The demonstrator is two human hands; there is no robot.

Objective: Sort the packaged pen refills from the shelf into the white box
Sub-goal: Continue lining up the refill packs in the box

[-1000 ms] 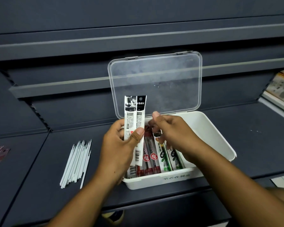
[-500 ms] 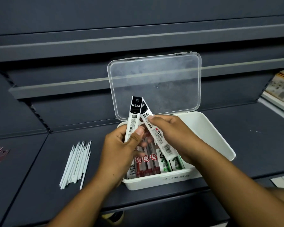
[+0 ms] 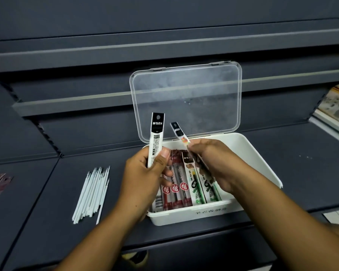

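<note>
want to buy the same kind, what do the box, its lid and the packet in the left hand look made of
White box: opaque plastic, smooth matte, with a moulded rim. Lid: clear, faintly hazy plastic; the shelf shows through. Packet in the left hand: probably thin printed film; coated paper possible.

Refill packets [image 3: 156,137] above open white box [image 3: 174,217]

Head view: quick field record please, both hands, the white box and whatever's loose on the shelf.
left hand: grips a black-topped pack upright at the box's left end
right hand: pinches a second pack, tilted, over the box
white box: clear lid open, upright at the back
in box: red packs and green packs side by side
shelf: loose white refills left of the box
</note>
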